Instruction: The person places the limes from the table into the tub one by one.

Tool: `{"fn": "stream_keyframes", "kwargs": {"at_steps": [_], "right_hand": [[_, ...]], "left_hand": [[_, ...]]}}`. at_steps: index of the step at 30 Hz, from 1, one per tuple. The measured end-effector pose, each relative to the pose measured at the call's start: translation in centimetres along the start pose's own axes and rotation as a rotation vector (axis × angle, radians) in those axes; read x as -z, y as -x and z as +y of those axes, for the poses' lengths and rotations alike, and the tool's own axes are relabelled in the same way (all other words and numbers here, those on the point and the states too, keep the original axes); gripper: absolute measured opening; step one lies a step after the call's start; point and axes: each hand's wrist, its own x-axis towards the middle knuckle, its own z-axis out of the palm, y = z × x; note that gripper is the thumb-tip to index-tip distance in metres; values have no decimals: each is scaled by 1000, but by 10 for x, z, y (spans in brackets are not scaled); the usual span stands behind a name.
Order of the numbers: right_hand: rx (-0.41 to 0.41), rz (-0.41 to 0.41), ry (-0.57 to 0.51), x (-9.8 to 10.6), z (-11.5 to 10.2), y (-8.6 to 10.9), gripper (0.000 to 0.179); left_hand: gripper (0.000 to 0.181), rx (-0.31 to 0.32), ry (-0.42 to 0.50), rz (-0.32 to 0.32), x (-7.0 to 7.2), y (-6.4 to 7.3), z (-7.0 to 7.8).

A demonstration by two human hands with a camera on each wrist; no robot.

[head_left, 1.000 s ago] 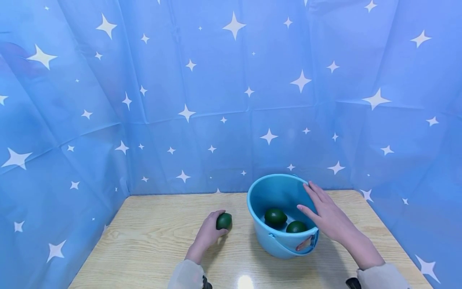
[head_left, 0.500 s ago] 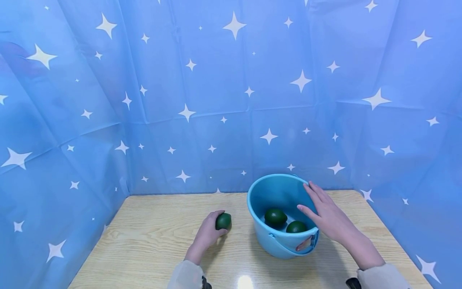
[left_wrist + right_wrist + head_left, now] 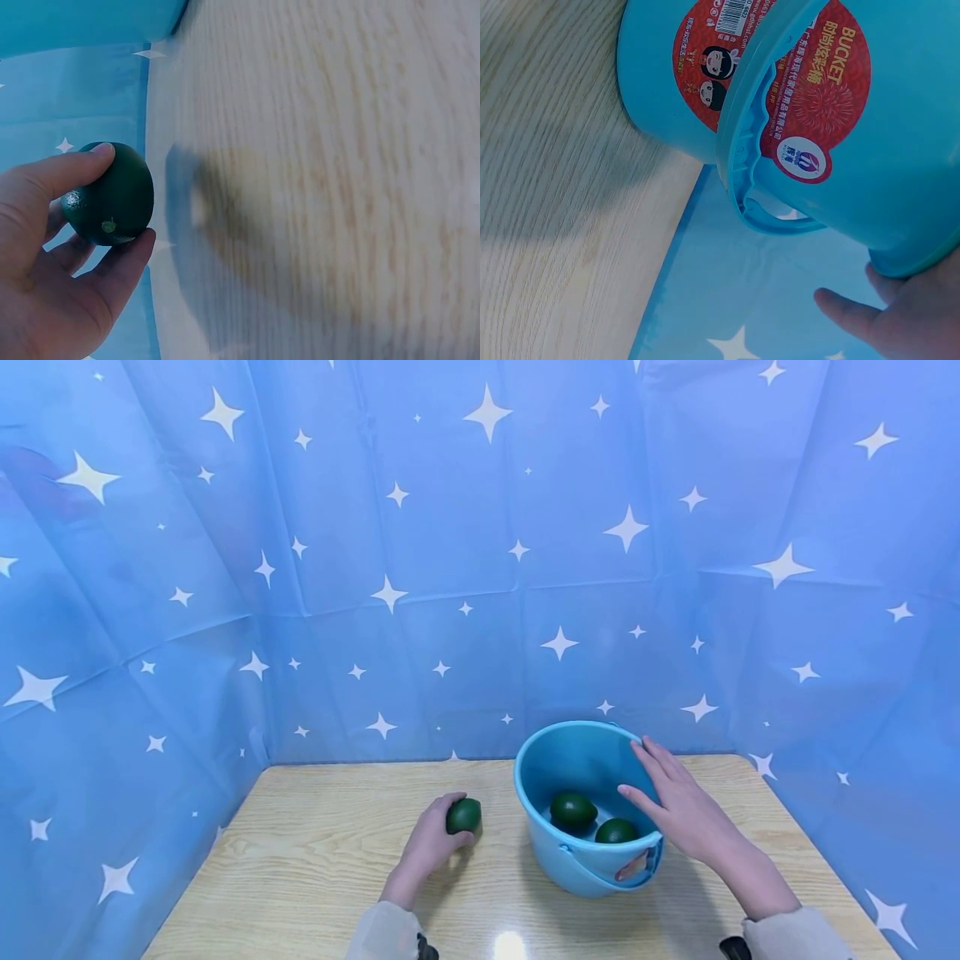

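My left hand [image 3: 435,837] holds a dark green lime [image 3: 120,195] between thumb and fingers, over the table to the left of the bucket. In the left wrist view the stem end of the lime faces the camera and its shadow falls apart from it. A light blue bucket [image 3: 551,852] stands on the table, its open top tipped toward me in the head view. Inside lie two more limes, one farther back [image 3: 573,811] and one nearer the front [image 3: 617,832]. At the bucket's right rim is my right hand [image 3: 693,814], fingers extended, the thumb over the opening.
The bucket's handle [image 3: 739,142] hangs down against its side, over a red printed label [image 3: 832,82]. The light wooden table [image 3: 315,835] ends at a blue star-patterned cloth [image 3: 420,677] behind and at both sides.
My left hand and the lime in it have shifted very slightly left and up in the head view. My right hand, the bucket and the limes inside have stayed in place.
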Motion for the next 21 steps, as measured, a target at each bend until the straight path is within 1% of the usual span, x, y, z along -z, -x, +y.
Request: {"fn": "stream_keyframes", "kwargs": {"at_steps": [6, 7, 14, 21], "right_hand": [[0, -2, -2, 1, -1, 0, 79], [0, -2, -1, 1, -1, 0, 79], [2, -3, 0, 1, -1, 0, 79], [5, 0, 0, 1, -1, 0, 78]], "left_hand": [[64, -11, 21, 14, 4, 2, 5], [64, -19, 21, 17, 5, 2, 7], [61, -27, 20, 43, 9, 4, 14], [60, -74, 47, 72, 13, 3, 19]]}}
